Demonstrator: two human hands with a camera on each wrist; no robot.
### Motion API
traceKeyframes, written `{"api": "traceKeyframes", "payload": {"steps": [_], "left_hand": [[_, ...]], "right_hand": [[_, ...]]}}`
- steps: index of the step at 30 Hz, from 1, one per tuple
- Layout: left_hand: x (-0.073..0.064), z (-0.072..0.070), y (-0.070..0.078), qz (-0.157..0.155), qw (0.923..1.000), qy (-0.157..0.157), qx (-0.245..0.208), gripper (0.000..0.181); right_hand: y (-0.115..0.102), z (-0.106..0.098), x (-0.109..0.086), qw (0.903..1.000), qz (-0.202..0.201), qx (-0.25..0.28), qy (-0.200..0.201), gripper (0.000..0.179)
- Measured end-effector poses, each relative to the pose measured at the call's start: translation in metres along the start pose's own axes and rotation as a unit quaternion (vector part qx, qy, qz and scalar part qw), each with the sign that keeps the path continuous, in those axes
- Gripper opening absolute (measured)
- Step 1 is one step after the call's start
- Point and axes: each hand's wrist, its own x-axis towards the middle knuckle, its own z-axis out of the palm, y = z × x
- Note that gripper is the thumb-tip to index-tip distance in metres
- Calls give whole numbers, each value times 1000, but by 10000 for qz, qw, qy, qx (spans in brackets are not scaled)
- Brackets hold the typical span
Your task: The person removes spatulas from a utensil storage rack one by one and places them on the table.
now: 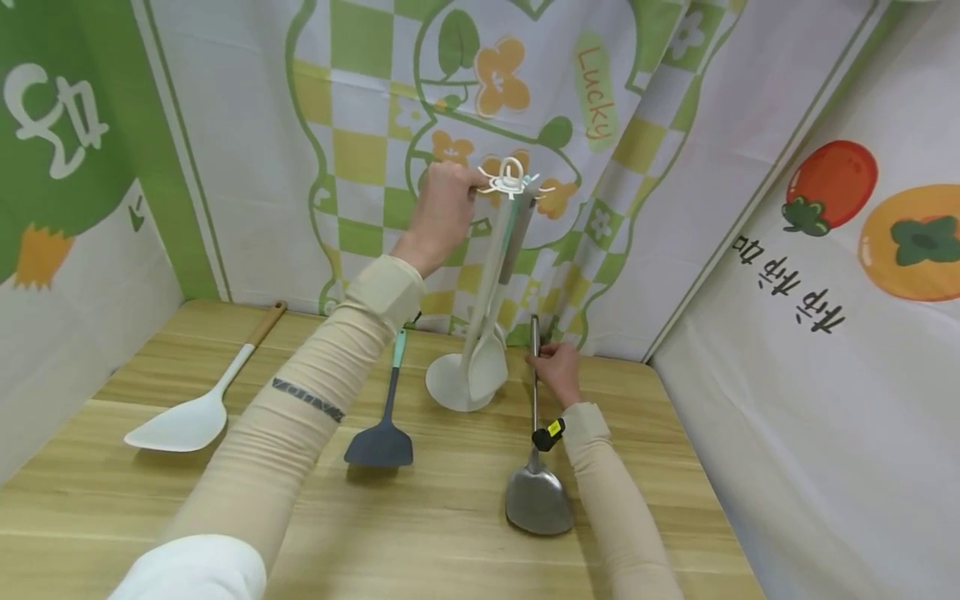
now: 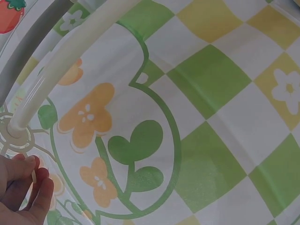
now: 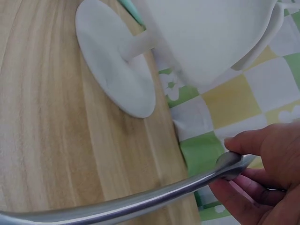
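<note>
At the back of the table stands a white utensil stand (image 1: 450, 385) with a round base, a pole and a ring of hooks at its top. My left hand (image 1: 442, 208) pinches one of those hooks between thumb and fingers; the left wrist view shows the hook ring (image 2: 16, 136) beside the fingertips. Utensils hang on the stand, among them a white-headed turner (image 1: 489, 367) and one with a grey handle (image 1: 516, 246). To the right, my right hand (image 1: 558, 371) grips the upper handle of a steel wok spatula (image 1: 538, 502), its blade low over the tabletop.
A white spatula with a wooden handle (image 1: 183, 423) lies at the table's left. Between it and the stand is a dark grey turner with a mint handle end (image 1: 380, 444). A patterned curtain (image 1: 367, 158) hangs behind the wooden table (image 1: 450, 517), with printed cloth walls on both sides.
</note>
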Motion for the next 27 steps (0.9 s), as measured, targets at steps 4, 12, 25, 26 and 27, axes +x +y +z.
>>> {"api": "traceKeyframes", "payload": {"steps": [4, 12, 25, 26, 27], "left_hand": [[0, 1, -1, 38, 10000, 46, -60, 26], [-1, 1, 1, 14, 10000, 7, -80, 26], [-2, 0, 2, -87, 10000, -44, 1, 24], [-2, 0, 2, -97, 9999, -60, 17, 24], [-2, 0, 1, -105, 9999, -76, 32, 24]], "right_hand": [[3, 2, -2, 10000, -10, -45, -20, 25], [9, 5, -5, 9998, 43, -45, -176, 21], [25, 14, -8, 9995, -91, -225, -210, 14], [25, 14, -8, 9995, -57, -226, -227, 15], [24, 14, -8, 9994, -9, -227, -255, 15]]}}
